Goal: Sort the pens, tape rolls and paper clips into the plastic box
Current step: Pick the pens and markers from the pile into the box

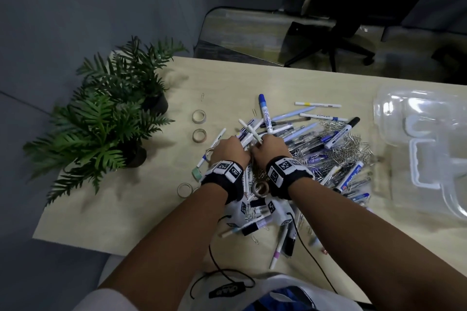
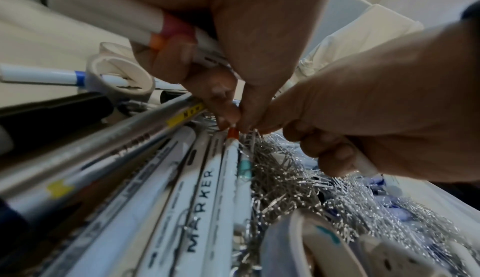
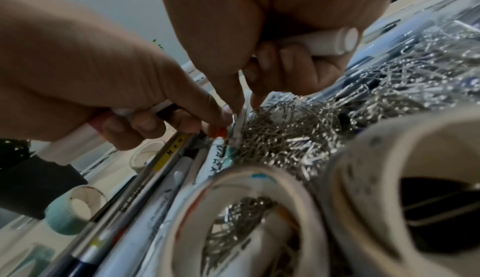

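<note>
Both hands down in the heap of pens [image 1: 300, 139] on the counter [image 1: 141, 209], side by side, touching. Left hand [image 1: 228, 150] fingers curled round a bunch of white markers [image 2: 145, 29], fingertip and thumb pinching at an orange-tipped pen [image 2: 233, 134] in the heap. Right hand [image 1: 271, 150] curled round a white marker [image 3: 330, 42], thumb and forefinger pinching down beside the paper clips [image 3: 298, 135]. Paper clips lie tangled among the pens. Tape rolls: two [image 1: 199, 116] left of the heap, one [image 1: 185, 189] near the left wrist, a green one [image 1: 197, 174] beside it. Clear plastic box [image 1: 429, 149] sits at right, well apart from hands; contents hard to tell through the clear plastic. Potted ferns [image 1: 108, 108] on the far left
</note>
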